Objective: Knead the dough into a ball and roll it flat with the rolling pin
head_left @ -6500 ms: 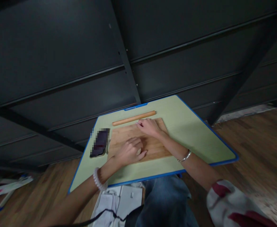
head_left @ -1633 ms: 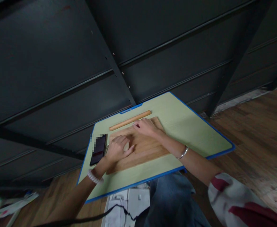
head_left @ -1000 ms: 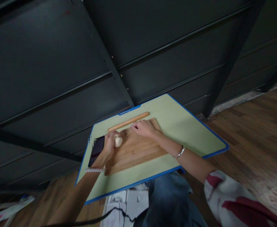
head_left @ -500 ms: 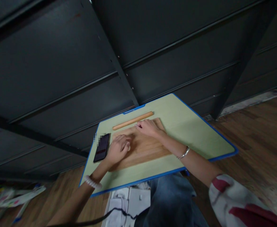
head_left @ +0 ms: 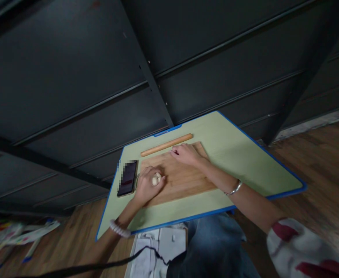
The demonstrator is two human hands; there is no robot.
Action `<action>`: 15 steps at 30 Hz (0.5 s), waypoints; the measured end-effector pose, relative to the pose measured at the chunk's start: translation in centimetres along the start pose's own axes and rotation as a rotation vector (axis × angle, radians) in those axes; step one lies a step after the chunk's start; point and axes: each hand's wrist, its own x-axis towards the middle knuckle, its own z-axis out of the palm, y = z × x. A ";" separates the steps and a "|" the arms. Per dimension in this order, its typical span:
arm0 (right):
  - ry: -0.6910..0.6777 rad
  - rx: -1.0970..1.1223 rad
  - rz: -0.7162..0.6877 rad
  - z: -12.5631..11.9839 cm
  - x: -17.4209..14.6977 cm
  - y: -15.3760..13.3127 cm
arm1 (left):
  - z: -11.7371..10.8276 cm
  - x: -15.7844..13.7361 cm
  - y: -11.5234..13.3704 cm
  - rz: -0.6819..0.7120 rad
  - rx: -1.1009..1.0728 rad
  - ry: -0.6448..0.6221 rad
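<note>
My left hand (head_left: 146,189) is closed around a pale lump of dough (head_left: 156,178), which shows between thumb and fingers over the left part of a wooden cutting board (head_left: 183,179). At the board's far edge rests my right hand (head_left: 187,155), its fingers curled. Whether those fingers hold anything small is too hard to make out. A wooden rolling pin (head_left: 166,145) lies just beyond the board, close to the right fingertips and apart from them.
A phone (head_left: 129,179) lies left of my left hand. Under everything is a pale green folding table (head_left: 244,166) with a blue rim. A dark metal panel (head_left: 100,69) rises behind it. Papers (head_left: 172,241) and a black cord (head_left: 123,260) are below the near edge.
My left hand has turned, so the dough lump now shows in its grip. My right hand stays at the board's far edge. The whole view has shifted slightly.
</note>
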 end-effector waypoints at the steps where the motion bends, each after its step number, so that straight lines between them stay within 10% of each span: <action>1: 0.004 -0.003 -0.002 0.1 0.1 0.0 | 0.1 0.3 0.0 0.002 -0.002 0.007; 7: -0.003 -0.007 0.007 0.0 0.1 -0.1 | 1.0 1.6 -0.3 -0.037 -0.042 0.092; 15: -0.019 -0.012 0.061 -0.5 0.0 -0.2 | 1.6 3.0 -1.1 -0.504 -0.395 0.302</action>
